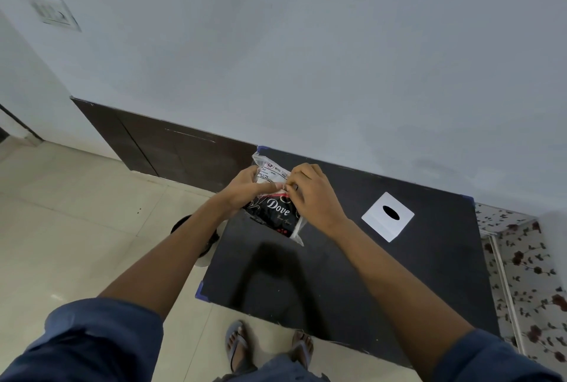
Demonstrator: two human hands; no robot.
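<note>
A clear plastic packet [276,213] with a black "Dove" pack inside and a white label at its top is held above the far left part of a black table [352,274]. My left hand [248,188] grips the packet's upper left side. My right hand [313,194] pinches the packet near its top, just right of the left thumb. The fingertips of both hands meet at the packet's upper middle. The packet's lower end hangs tilted toward the table.
A white square card [399,222] with a black oval in its middle lies on the table's right part. A dark round object [208,240] sits on the tiled floor left of the table. A floral-patterned surface [527,274] lies right of the table. A wall rises behind.
</note>
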